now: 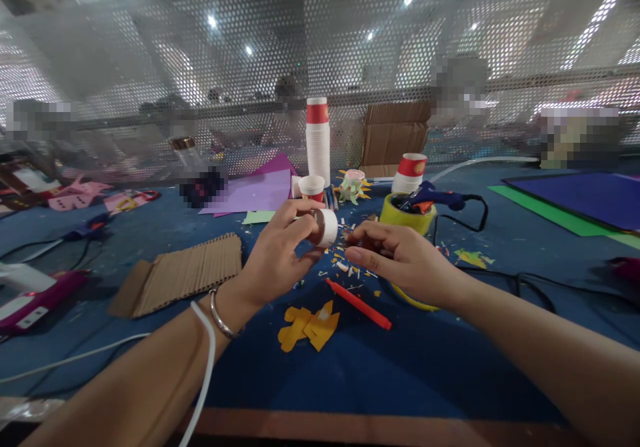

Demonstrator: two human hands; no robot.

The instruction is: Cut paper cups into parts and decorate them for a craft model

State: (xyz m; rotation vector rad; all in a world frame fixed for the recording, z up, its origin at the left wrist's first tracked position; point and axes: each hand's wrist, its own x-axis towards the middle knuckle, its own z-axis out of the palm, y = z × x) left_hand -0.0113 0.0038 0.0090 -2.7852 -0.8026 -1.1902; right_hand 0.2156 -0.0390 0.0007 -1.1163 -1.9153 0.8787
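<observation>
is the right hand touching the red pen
Apart. The head view shows a strip of blue tabletop between the right hand and the red pen, which lies clear below it.

Premises appear to be a craft workshop. Evidence noted: a long work table with a blue top (425, 380), littered with small white and orange clippings (342, 267); a dark blue glue gun with a black cable (443, 197); a tall stack of white paper cups (319, 150); flat sheets of purple paper (255, 192); a ridged piece of brown corrugated cardboard (193, 273). A grey perforated screen (340, 47) stands along the far side.
</observation>
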